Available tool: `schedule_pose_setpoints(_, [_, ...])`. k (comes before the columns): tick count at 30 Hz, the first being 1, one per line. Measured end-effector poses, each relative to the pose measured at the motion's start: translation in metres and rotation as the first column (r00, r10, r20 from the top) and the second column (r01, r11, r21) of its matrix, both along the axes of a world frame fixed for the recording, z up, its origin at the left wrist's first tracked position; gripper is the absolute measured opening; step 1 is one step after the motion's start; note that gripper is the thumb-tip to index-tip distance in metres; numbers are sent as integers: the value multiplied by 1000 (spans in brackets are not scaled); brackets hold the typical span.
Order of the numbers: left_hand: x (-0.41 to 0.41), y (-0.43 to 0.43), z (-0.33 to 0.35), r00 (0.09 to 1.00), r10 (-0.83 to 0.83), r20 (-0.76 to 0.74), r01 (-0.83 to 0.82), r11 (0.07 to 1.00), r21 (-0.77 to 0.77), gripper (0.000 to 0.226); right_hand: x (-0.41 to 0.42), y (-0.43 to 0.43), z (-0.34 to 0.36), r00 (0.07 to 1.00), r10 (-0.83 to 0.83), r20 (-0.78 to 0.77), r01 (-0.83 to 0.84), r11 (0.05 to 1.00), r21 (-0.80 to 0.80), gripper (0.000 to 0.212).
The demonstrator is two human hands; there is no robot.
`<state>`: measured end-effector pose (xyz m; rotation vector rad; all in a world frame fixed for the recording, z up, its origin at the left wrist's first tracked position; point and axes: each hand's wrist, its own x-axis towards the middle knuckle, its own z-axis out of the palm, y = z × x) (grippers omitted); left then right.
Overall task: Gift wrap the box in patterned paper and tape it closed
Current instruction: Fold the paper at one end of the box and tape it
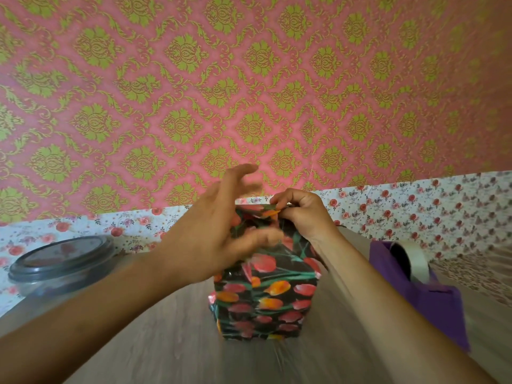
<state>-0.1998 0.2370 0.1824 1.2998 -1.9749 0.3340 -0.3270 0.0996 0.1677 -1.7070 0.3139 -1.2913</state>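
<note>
Right hand (302, 214) pinches the tulip paper's (263, 297) top fold, left hand (210, 236) spread open beside it; a slip could spring it loose.

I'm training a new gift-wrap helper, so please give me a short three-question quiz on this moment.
1. True or false: the right hand pinches a fold of the tulip paper at the top of the box.
2. Multiple choice: the purple tape dispenser stands A) left of the box, B) right of the box, C) on top of the box.
3. Short answer: what stands on the table to the left of the box?

Key: 1 true; 2 B; 3 the clear container with a dark lid.
</note>
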Motion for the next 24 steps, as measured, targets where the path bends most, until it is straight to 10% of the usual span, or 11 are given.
schedule_pose_setpoints(7, [12, 7, -12, 808, 134, 574, -269, 950, 157, 149, 13, 1, -2, 997, -67, -30, 65, 997, -44, 53])
schedule_pose_setpoints(14, [18, -6, -15, 905, 32, 425, -162, 948, 274, 122, 2, 4, 1, 974, -33, -226, -3, 988, -155, 41])
schedule_pose_setpoints(19, [25, -2, -18, 942, -13, 334, -85, 958, 275, 118, -37, 15, 22, 802, 365, -473, -400, 916, 29, 23])
schedule_pose_setpoints(24, [26, -9, -19, 974, -60, 218, -4, 959, 284, 104, -26, 17, 13, 923, 167, -347, -124, 982, 143, 35])
